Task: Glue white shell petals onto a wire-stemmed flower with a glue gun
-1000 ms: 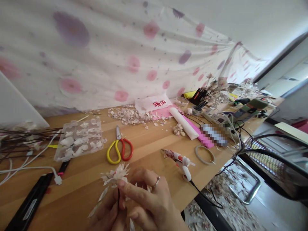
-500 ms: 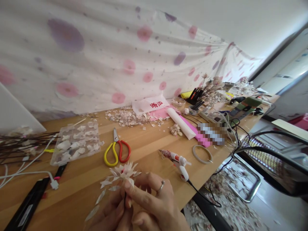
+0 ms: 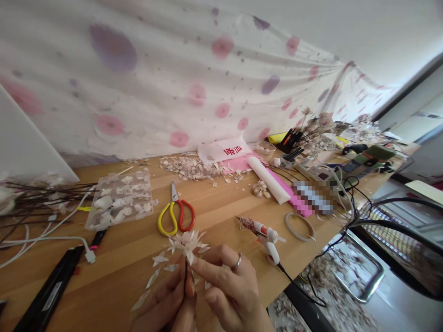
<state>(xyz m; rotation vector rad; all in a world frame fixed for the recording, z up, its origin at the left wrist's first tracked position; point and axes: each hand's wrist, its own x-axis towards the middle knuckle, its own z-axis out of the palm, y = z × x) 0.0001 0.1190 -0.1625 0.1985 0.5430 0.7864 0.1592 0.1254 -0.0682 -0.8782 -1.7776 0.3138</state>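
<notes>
Head view: a creased white sheet (image 3: 155,106) blotched pink and purple hangs behind a smooth wood-grain tabletop (image 3: 214,203). On it lies a flat white bag (image 3: 216,152) with red characters, too small to read. The right hand (image 3: 235,290) curls, whether gripping I cannot tell; the left hand (image 3: 166,299) pinches. Beyond lie a white-and-red glue gun (image 3: 265,233) and loop-handled scissors (image 3: 175,198). Nearer, a spiky, papery flower (image 3: 187,242) tops the thin dark stem (image 3: 186,272) between the left fingertips.

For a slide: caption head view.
Left hand holds a pale, spiky flower by its thin dark stem; right hand beside it.
</notes>
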